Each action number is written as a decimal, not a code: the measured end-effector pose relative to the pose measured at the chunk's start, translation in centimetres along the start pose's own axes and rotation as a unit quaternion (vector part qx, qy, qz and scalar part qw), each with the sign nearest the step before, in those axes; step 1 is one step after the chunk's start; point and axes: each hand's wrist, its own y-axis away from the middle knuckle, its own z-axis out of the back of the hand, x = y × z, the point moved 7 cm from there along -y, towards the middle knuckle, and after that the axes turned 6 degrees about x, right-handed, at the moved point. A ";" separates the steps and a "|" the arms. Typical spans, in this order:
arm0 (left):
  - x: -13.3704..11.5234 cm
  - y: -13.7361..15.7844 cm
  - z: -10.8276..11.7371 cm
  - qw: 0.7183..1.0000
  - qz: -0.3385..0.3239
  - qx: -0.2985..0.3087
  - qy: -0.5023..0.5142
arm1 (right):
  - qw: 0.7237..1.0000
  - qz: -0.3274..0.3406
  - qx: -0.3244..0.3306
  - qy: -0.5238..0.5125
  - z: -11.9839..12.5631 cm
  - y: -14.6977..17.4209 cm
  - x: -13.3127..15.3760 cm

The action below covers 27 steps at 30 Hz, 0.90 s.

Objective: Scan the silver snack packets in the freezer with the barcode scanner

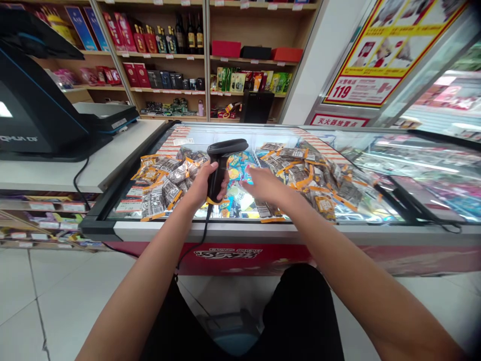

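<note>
My left hand (pixel 204 184) is wrapped round the handle of a black barcode scanner (pixel 227 147), held upright above the glass top of a chest freezer. A black cable (pixel 205 233) hangs from the foot of its handle. Right of the scanner, my right hand (pixel 265 184) reaches leftward over the glass with its fingers and thumb apart; I see nothing between them, though the fingertips are slightly blurred. Piles of small snack packets with orange edges lie on both sides, a left pile (pixel 165 185) and a right pile (pixel 304 175).
The freezer (pixel 150 233) spans the front, with blue packages (pixel 236 165) under its glass. At left, a counter (pixel 45 173) bears a point-of-sale machine (pixel 33 110). Behind stand shelves (pixel 161 54) of bottles and boxes. A black handle bar (pixel 398 200) crosses the freezer's right side.
</note>
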 end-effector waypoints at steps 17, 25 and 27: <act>0.1 0.1 -0.6 0.999 0.012 0.047 -0.022 | 0.990 -0.079 -0.029 -0.112 1.4 1.5 -4.4; 0.6 0.2 -0.7 0.997 0.046 0.048 -0.048 | 0.957 -0.068 -0.201 -0.200 2.4 0.2 -5.8; 0.7 0.2 -0.6 0.996 0.045 0.047 -0.054 | 0.965 -0.045 -0.195 -0.167 2.0 0.1 -5.6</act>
